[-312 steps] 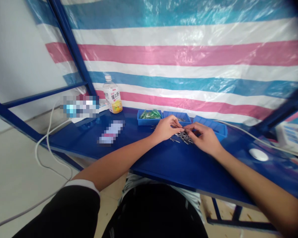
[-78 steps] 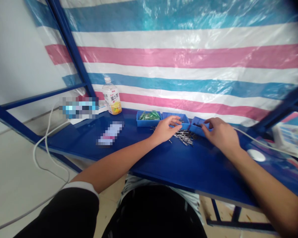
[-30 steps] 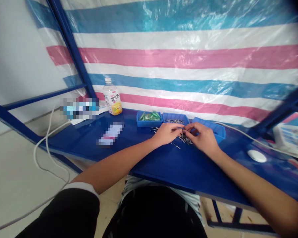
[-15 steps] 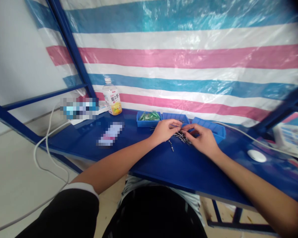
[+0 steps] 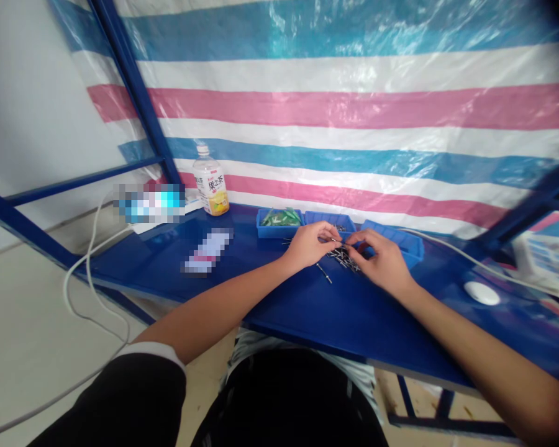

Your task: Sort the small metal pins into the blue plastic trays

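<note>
My left hand (image 5: 311,242) is closed in a pinch, with a thin metal pin, like a blind rivet (image 5: 335,241), at its fingertips. Facing it, my right hand (image 5: 379,256) also has thumb and fingers pinched together at the same spot; whether it grips the rivet's other end is too small to make out. Below the fingertips lies a pile of blind rivets (image 5: 345,259) on the blue table, partly covered by my hands. A loose rivet (image 5: 325,274) lies apart in front of the pile.
Behind my hands stand a blue bin with green packets (image 5: 281,218), a middle blue bin (image 5: 328,218) and a right blue bin (image 5: 412,245). A drink bottle (image 5: 211,183) and a blurred-out flat object (image 5: 209,251) are left. A white mouse (image 5: 481,293) and cable (image 5: 447,246) are right.
The fingertips of my two hands have drawn slightly apart. In front of the pile, the loose rivet's near end has shifted a little to the right.
</note>
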Tool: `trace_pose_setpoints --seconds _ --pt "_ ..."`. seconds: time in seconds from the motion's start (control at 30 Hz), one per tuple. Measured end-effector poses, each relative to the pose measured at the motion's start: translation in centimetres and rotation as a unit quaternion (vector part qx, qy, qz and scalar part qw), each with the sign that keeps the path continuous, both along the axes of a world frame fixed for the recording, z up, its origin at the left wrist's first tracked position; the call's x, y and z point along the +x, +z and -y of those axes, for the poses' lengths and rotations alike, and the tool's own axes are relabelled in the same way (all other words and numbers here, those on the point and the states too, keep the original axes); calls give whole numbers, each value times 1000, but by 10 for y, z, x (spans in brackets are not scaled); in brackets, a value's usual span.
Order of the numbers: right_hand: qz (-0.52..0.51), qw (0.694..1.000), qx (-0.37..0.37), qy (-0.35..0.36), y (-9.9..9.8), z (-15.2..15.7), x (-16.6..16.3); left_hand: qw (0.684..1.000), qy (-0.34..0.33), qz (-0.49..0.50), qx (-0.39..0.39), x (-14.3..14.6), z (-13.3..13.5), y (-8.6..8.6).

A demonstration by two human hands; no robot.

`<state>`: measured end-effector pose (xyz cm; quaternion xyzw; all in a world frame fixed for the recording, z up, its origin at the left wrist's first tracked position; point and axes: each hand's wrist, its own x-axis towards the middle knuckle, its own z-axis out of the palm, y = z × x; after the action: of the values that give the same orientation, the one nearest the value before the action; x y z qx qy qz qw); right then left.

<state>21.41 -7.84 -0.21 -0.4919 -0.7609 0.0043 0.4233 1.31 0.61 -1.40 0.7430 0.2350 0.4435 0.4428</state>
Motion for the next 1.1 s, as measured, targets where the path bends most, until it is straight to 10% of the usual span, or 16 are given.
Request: trace_pose_setpoints --seconds 1.1 --pt "-58 996 -61 -8 -6 -5 5 998 -25 -53 4 1 5 0"
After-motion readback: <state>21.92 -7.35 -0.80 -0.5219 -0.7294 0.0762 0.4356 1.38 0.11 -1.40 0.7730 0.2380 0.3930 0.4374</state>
